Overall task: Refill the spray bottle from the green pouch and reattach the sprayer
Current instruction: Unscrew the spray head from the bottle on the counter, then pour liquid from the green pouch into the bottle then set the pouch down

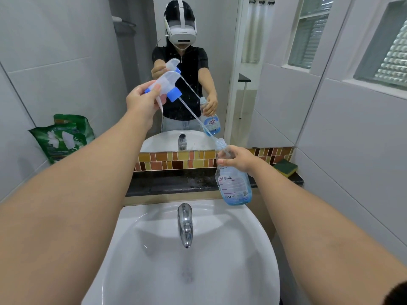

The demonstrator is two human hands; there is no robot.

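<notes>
My right hand [239, 159] grips the neck of a clear spray bottle [234, 186] with a little blue liquid at its bottom, held tilted above the sink's back edge. My left hand [143, 100] holds the white and blue sprayer head [167, 84] up high to the left. Its thin dip tube [196, 118] slants down to the right, and the tip sits at the bottle's open mouth. The green pouch [62, 139] leans against the wall on the left, apart from both hands.
A white sink [253, 238] with a chrome tap [185, 225] lies below my arms. A dark ledge [167, 183] runs behind it under a tiled strip and a mirror. A yellow-green sponge [286, 167] rests at the ledge's right end.
</notes>
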